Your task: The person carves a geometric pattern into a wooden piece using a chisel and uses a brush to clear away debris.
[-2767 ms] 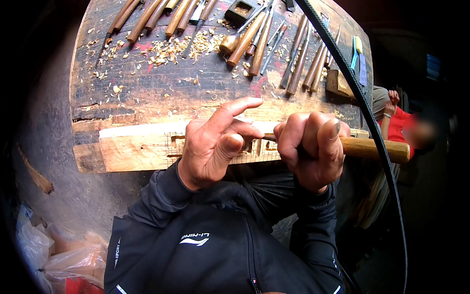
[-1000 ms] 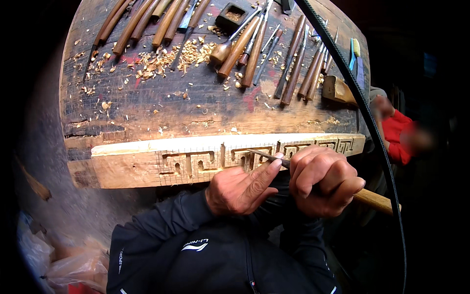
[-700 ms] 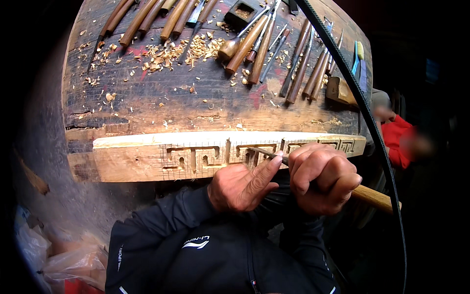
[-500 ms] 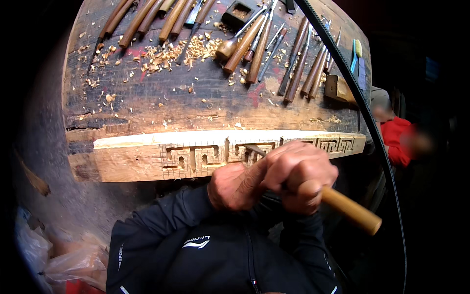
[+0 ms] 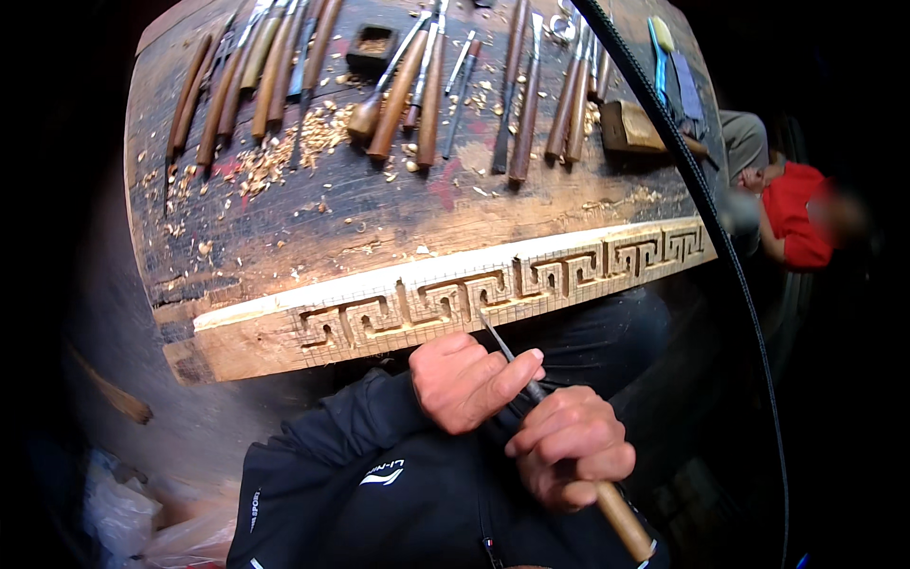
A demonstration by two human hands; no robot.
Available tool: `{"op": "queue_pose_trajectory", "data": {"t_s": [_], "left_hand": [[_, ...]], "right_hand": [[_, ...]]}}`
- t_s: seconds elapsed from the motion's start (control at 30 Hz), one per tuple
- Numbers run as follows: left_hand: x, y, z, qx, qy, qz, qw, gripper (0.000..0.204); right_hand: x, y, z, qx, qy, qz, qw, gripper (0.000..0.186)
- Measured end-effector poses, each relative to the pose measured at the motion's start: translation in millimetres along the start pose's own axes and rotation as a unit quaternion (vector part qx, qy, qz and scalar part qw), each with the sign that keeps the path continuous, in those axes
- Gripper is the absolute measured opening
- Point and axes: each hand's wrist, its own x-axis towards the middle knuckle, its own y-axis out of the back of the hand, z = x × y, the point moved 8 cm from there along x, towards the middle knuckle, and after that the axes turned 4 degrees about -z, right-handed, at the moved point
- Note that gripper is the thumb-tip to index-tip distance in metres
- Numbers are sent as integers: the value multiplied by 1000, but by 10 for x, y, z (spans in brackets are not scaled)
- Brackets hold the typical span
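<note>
my right hand [image 5: 572, 453] is closed around the chisel [image 5: 555, 422] handle, driving it. my left hand [image 5: 466, 379] pinches the blade to steer. the tip sits in the carved fret of the plank [image 5: 455, 303], clamped at the bench [image 5: 379, 218] front edge; spare chisels [image 5: 398, 81] lie behind.

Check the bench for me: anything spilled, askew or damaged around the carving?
Nothing looks damaged. Wood shavings lie scattered over the workbench among the rows of spare chisels. The carved strip lies along the bench's near edge. Both hands, left hand and right hand, grip one chisel at the fretwork.
</note>
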Motion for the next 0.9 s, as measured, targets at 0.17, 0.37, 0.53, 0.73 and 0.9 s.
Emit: {"op": "queue_pose_trajectory", "data": {"t_s": [0.17,0.37,0.53,0.73,0.9], "left_hand": [[-66,-81,82,-12,-9,-108,994,54],[-5,-74,-1,-14,9,-79,997,56],[-46,16,-75,23,13,-57,998,53],[-133,3,-179,53,30,4,998,47],[-172,54,-228,46,65,-4,997,54]], "right_hand": [[-1,159,-78,105,-31,-139,984,65],[-10,96,-31,87,-9,-113,990,67],[-12,31,98,91,-18,-117,989,66],[33,-86,236,81,-26,-145,986,66],[204,-242,342,51,-46,-133,989,65]]}}
